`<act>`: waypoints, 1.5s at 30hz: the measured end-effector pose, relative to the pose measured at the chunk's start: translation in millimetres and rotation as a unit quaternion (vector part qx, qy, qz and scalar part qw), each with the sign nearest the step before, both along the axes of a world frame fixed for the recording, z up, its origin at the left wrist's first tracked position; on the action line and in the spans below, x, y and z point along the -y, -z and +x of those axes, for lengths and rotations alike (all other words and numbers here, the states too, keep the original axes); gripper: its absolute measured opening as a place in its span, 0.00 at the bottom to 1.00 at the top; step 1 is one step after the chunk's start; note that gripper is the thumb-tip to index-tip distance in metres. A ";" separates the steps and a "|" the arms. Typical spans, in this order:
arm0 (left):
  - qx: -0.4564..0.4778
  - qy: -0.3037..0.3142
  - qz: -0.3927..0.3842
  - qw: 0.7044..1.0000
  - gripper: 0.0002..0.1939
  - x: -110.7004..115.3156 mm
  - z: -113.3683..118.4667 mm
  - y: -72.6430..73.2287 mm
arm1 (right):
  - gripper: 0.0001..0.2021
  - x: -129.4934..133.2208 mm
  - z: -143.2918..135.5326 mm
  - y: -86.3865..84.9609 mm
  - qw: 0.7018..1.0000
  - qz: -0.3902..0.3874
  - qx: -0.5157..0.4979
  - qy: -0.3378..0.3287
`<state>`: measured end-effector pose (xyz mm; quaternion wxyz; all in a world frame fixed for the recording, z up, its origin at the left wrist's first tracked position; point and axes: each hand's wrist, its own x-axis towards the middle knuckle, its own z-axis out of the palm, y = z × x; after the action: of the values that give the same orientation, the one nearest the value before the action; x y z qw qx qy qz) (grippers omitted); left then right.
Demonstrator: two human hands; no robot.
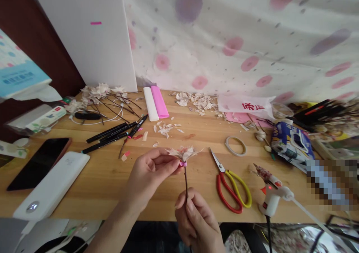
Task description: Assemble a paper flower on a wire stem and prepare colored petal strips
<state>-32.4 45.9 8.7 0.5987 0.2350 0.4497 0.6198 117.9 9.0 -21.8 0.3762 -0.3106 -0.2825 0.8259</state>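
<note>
My left fingers pinched at pink strip under pale flower; right fingers clamped round its dark stem, flower upright above surface. Scissors to the right, open tape ring near them, glue gun farther right.
</note>
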 end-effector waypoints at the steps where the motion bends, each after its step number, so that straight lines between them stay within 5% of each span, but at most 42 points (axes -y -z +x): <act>1: 0.009 0.001 -0.001 1.000 0.14 0.8 0.0 -0.5 | 0.19 0.3 -0.6 0.5 1.000 0.001 0.003 -0.001; 15: 0.048 0.019 -0.028 0.998 0.25 9.9 -5.5 -1.5 | 0.17 2.2 -2.9 5.9 0.999 0.020 0.029 0.010; 26: -0.087 0.005 -0.026 0.996 0.28 16.0 -11.0 -10.6 | 0.19 2.3 -1.6 9.7 0.995 0.031 0.091 0.019; 45: -0.221 -0.045 -0.028 0.974 0.32 29.0 -5.7 -14.8 | 0.17 3.7 3.7 29.3 0.929 0.230 0.288 0.039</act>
<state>-38.1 16.9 23.6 0.4625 0.3288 0.5983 0.5657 121.6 5.2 -51.1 0.3717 -0.4513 -0.5482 0.5979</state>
